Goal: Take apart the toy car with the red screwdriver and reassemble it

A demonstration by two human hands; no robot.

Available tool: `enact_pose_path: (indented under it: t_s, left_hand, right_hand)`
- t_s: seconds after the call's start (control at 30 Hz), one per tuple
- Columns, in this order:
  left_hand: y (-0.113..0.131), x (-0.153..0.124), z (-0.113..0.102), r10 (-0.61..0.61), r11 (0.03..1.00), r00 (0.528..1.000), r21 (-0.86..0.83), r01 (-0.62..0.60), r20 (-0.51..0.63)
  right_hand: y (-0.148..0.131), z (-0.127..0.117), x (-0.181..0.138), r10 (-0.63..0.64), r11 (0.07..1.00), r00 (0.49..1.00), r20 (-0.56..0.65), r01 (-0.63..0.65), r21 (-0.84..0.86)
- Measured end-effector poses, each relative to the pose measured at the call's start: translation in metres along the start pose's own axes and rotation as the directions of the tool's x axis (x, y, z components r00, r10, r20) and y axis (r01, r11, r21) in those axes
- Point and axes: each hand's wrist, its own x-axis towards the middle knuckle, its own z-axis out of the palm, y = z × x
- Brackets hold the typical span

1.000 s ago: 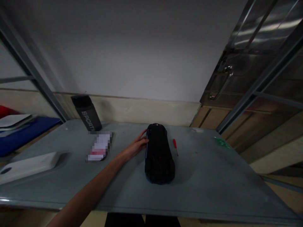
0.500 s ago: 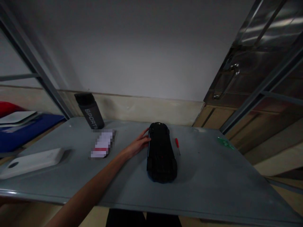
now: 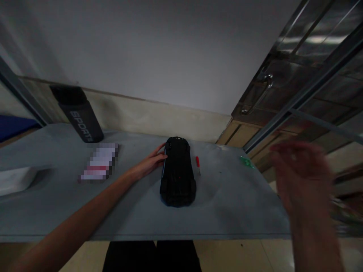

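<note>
A black toy car [image 3: 178, 170] lies wheels-up on the grey table, its dark underside facing me. My left hand [image 3: 153, 160] holds it by its left edge near the far end, with thumb and fingers against the side. To the car's right, a small screwdriver [image 3: 197, 163] with a red handle lies on the tabletop. My right hand [image 3: 303, 170] is raised beyond the table's right edge, smeared by motion. Whether anything is in its fingers cannot be made out.
On the left of the table [image 3: 227, 211] are a dark bottle [image 3: 81, 117] marked SPORTS, a blurred-out phone-like object [image 3: 99, 162] and a white device [image 3: 17, 179]. A small green item [image 3: 247, 162] lies near the right edge. A metal post [image 3: 283, 109] rises at the right, before a door.
My right hand has come into view at the right. The view has shifted rightward, so the table things appear further left. My left hand stays on the toy car.
</note>
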Motion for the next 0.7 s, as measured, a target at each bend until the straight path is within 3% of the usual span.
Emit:
enact_pose_path:
  t_s: [0.07, 0.17, 0.3, 0.7]
  left_hand:
    - [0.001, 0.0, 0.001, -0.003, 1.0, 1.0, 0.016, 0.003, -0.017]
    - [0.002, 0.0, 0.003, -0.011, 0.999, 0.999, 0.035, 0.013, -0.035]
    - [0.003, -0.002, 0.003, -0.001, 1.0, 1.0, 0.012, 0.001, -0.012]
    - [-0.003, 0.003, 0.0, 0.041, 0.999, 0.999, -0.009, -0.041, 0.024]
  right_hand:
    - [0.027, 0.013, -0.003, 0.042, 0.999, 0.983, 0.18, -0.035, -0.039]
    - [0.073, 0.034, -0.012, 0.127, 0.971, 0.884, 0.45, -0.019, -0.237]
    - [0.105, 0.045, -0.02, 0.157, 0.942, 0.85, 0.503, 0.024, -0.335]
    - [0.11, 0.05, -0.015, 0.103, 0.828, 0.805, 0.584, 0.256, -0.499]
